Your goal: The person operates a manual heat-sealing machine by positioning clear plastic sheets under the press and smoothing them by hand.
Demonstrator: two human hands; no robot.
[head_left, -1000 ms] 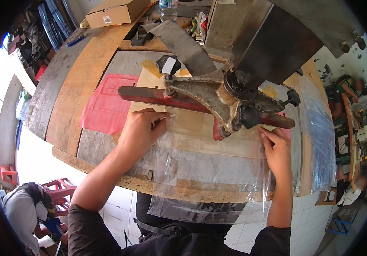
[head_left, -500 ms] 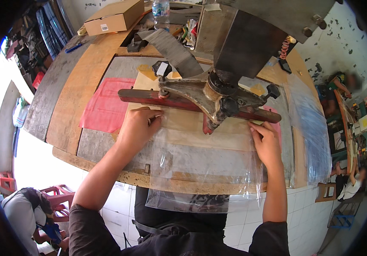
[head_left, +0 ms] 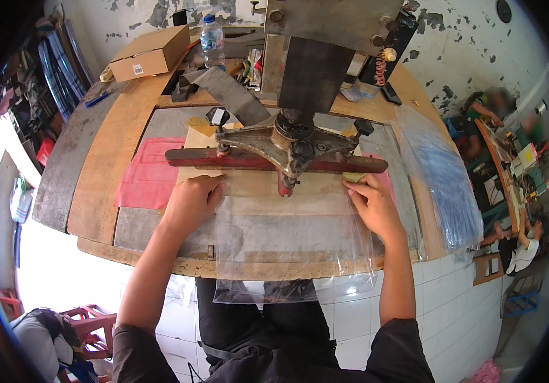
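Observation:
A clear plastic sheet (head_left: pixel 287 246) stretches between my two hands, its near edge hanging over the front of the table. My left hand (head_left: pixel 193 199) is closed, thumb and fingers pinching its far left corner. With thumb and fingertips, my right hand (head_left: pixel 371 203) pinches the far right corner. Just beyond both hands, a long bar with a red face (head_left: pixel 242 159) crosses the work, carried by a worn metal press head (head_left: pixel 293 137). Tan sheet material (head_left: pixel 268 203) lies under the bar and the plastic. Whether the sheet's far edge passes beneath the bar, I cannot tell.
Red sheet material (head_left: pixel 150 172) lies left of my left hand. Stacked clear plastic sheets (head_left: pixel 443 185) drape over the table's right side. Behind the press are a cardboard box (head_left: pixel 150 54), a water bottle (head_left: pixel 212 41) and a grey strip (head_left: pixel 230 96). People work at far right.
The view has tilted up and shifted, so the press and table appear farther left. Both hands still pinch the plastic sheet's corners near the bar.

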